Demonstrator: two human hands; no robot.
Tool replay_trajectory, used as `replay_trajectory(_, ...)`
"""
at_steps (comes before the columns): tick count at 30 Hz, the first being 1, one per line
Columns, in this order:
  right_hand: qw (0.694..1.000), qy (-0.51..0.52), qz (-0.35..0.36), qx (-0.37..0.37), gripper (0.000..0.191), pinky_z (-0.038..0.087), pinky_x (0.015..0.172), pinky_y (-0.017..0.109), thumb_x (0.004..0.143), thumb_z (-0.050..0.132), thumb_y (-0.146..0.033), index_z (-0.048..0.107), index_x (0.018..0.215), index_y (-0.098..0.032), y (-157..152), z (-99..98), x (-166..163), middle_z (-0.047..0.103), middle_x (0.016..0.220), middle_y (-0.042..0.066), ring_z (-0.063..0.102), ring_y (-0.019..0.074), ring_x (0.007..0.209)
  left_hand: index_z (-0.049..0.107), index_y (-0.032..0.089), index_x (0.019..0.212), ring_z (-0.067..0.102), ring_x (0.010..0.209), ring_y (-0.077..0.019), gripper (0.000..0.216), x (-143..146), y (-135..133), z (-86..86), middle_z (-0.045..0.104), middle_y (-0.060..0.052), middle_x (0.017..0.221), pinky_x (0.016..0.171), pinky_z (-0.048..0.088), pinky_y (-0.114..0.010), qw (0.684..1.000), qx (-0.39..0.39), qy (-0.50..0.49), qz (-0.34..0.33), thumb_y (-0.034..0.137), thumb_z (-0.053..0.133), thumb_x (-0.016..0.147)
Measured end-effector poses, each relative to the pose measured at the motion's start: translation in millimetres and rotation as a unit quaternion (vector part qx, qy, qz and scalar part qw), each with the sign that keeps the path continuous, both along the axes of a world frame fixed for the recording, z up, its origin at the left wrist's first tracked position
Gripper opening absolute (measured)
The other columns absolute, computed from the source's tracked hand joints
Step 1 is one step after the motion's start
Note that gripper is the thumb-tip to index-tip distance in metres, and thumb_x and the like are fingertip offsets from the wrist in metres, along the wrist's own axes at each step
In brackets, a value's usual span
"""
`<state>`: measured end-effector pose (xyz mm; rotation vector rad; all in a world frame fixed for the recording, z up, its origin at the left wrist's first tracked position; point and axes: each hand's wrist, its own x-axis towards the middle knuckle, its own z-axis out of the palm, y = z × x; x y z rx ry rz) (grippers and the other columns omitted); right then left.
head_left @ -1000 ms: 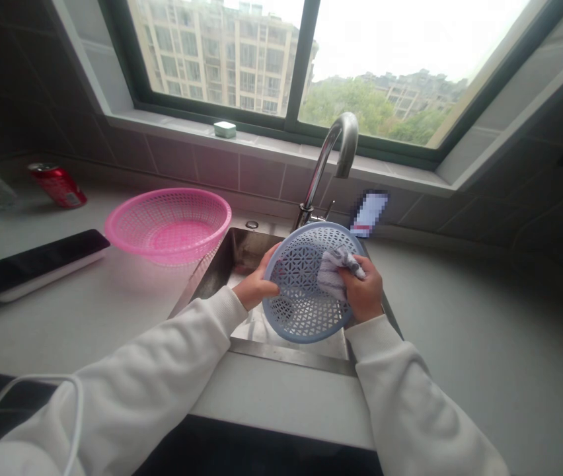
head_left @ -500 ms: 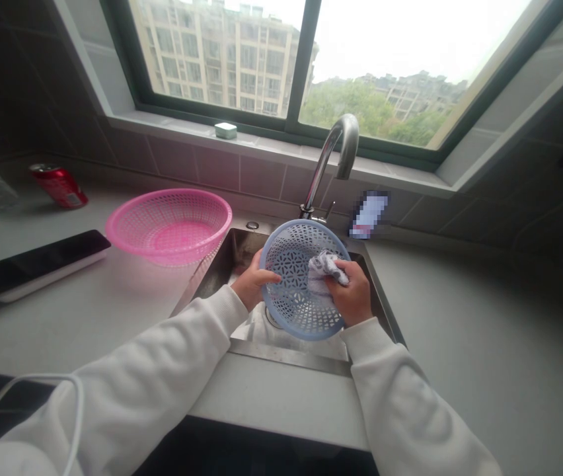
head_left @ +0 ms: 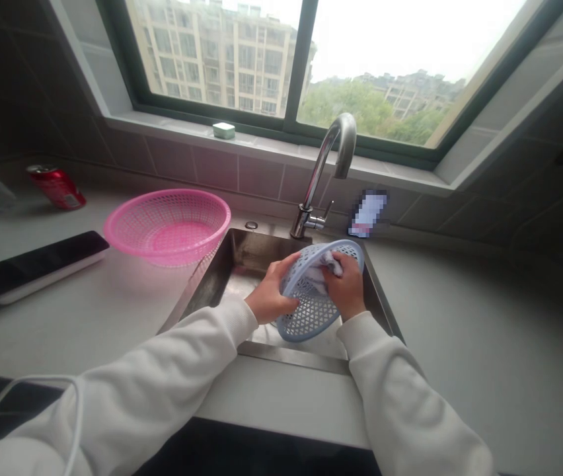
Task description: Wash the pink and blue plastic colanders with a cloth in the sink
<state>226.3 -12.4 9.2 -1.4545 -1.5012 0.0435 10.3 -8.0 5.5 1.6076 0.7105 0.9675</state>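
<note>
A blue perforated plastic basket (head_left: 311, 316) is held tilted over the steel sink (head_left: 256, 248). Its left rim is gripped by my left hand (head_left: 274, 291), thumb inside and fingers around the outside. My right hand (head_left: 345, 283) is closed on a bunched white and grey cloth (head_left: 317, 276) inside the basket, against its wall. Part of the cloth is hidden behind my fingers. Behind the basket rises the chrome faucet (head_left: 328, 165); no water shows coming from it.
Left of the sink stands a pink basket (head_left: 127, 241) on the grey counter (head_left: 460, 317). Beyond it are a black-topped flat device (head_left: 43, 261) and a red can (head_left: 58, 188). A blurred-out phone-like object (head_left: 368, 213) leans by the wall. A small pale green box (head_left: 224, 130) sits on the sill.
My left hand has turned the blue basket from facing me to a steeper tilt and moved it slightly right and down. The cloth stays in my right hand.
</note>
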Motion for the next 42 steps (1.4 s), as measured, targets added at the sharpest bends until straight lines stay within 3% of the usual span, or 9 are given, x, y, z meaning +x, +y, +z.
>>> replay_trajectory(6, 0.967, -0.066, 0.23, -0.09, 0.028, 0.051, 0.087, 0.039, 0.074, 0.066, -0.02, 0.067, 0.101, -0.023, -13.0, -0.7, -40.0, 0.065, 0.099, 0.005, 0.063, 0.0235, 0.091, 0.04, 0.029, 0.15, 0.05, 0.13, -0.0358, 0.097, 1.0, 4.7, 0.7, 0.049, -0.01, 0.141, 0.115, 0.036, -0.052, 0.998, -0.036, -0.056, 0.021, 0.02, 0.078, 0.061)
replay_trajectory(9, 0.972, -0.09, 0.182, -0.122, 0.027, 0.051, 0.084, 0.039, 0.073, 0.065, -0.017, 0.07, 0.1, -0.023, -10.4, -2.1, -27.8, 0.065, 0.097, 0.005, 0.063, 0.0232, 0.088, 0.041, 0.028, 0.15, 0.05, 0.13, -0.0376, 0.099, -5.6, 10.9, -1.4, 0.055, -0.01, 0.138, 0.114, 0.037, -0.054, 0.993, -0.055, -0.103, 0.012, 0.026, 0.083, 0.061)
replay_trajectory(15, 0.999, 0.004, -0.039, 0.012, 0.026, 0.047, 0.094, 0.051, 0.081, 0.063, -0.03, 0.067, 0.104, -0.018, -5.8, 8.8, 7.6, 0.066, 0.102, 0.01, 0.06, 0.0293, 0.098, 0.04, 0.03, 0.151, 0.048, 0.134, -0.0384, 0.097, -8.7, 5.6, 2.5, 0.05, -0.01, 0.145, 0.115, 0.035, -0.056, 0.996, -0.04, -0.079, -0.028, 0.029, 0.083, 0.064)
replay_trajectory(18, 0.998, 0.024, 0.042, 0.032, 0.025, 0.049, 0.092, 0.048, 0.083, 0.064, -0.032, 0.066, 0.104, -0.021, -12.8, 11.6, -10.5, 0.066, 0.102, 0.007, 0.061, 0.0275, 0.097, 0.044, 0.031, 0.149, 0.047, 0.135, -0.0377, 0.094, -5.2, 0.8, 5.2, 0.047, -0.009, 0.149, 0.117, 0.033, -0.054, 0.998, -0.019, -0.053, -0.037, 0.028, 0.084, 0.063)
replay_trajectory(24, 0.962, -0.048, 0.254, -0.084, 0.03, 0.051, 0.091, 0.041, 0.077, 0.064, -0.016, 0.068, 0.106, -0.024, -19.6, 0.5, -47.8, 0.066, 0.103, 0.006, 0.063, 0.0246, 0.098, 0.048, 0.026, 0.147, 0.048, 0.134, -0.0376, 0.092, -6.2, 4.2, 4.8, 0.055, -0.01, 0.142, 0.117, 0.034, -0.053, 0.996, -0.057, -0.066, 0.009, 0.039, 0.086, 0.065)
replay_trajectory(29, 0.977, -0.03, 0.192, -0.09, 0.026, 0.051, 0.087, 0.042, 0.075, 0.066, -0.018, 0.071, 0.1, -0.023, -12.6, -2.0, -27.8, 0.066, 0.097, 0.006, 0.063, 0.0244, 0.091, 0.044, 0.026, 0.149, 0.048, 0.134, -0.0378, 0.092, -10.1, 8.3, 1.5, 0.056, -0.011, 0.141, 0.115, 0.036, -0.053, 0.995, -0.049, -0.078, 0.026, 0.046, 0.084, 0.069)
replay_trajectory(35, 0.972, 0.235, 0.007, -0.025, 0.035, 0.051, 0.089, 0.046, 0.074, 0.074, -0.039, 0.069, 0.103, -0.021, -6.1, 1.1, 9.0, 0.07, 0.094, 0.004, 0.064, 0.0245, 0.088, 0.044, 0.029, 0.149, 0.044, 0.136, -0.0384, 0.095, -12.1, 0.0, 10.9, 0.044, -0.012, 0.147, 0.117, 0.031, -0.055, 1.0, 0.019, -0.005, -0.018, 0.056, 0.083, 0.066)
replay_trajectory(39, 0.945, 0.313, 0.083, -0.032, 0.034, 0.054, 0.089, 0.044, 0.073, 0.075, -0.037, 0.065, 0.102, -0.024, -15.1, -1.3, -4.5, 0.071, 0.096, 0.002, 0.066, 0.0232, 0.088, 0.046, 0.032, 0.147, 0.045, 0.133, -0.036, 0.092, -9.9, -5.0, 16.8, 0.041, -0.011, 0.143, 0.117, 0.033, -0.052, 0.997, 0.063, 0.04, -0.037, 0.056, 0.082, 0.067)
replay_trajectory(42, 0.948, 0.221, 0.213, -0.09, 0.03, 0.052, 0.096, 0.046, 0.071, 0.073, -0.025, 0.067, 0.101, -0.025, -23.2, 0.9, -28.0, 0.072, 0.101, 0.002, 0.067, 0.0247, 0.096, 0.046, 0.033, 0.147, 0.045, 0.133, -0.0355, 0.088, -10.3, -4.3, 15.5, 0.042, -0.01, 0.142, 0.118, 0.033, -0.051, 0.995, 0.082, 0.041, -0.029, 0.055, 0.08, 0.069)
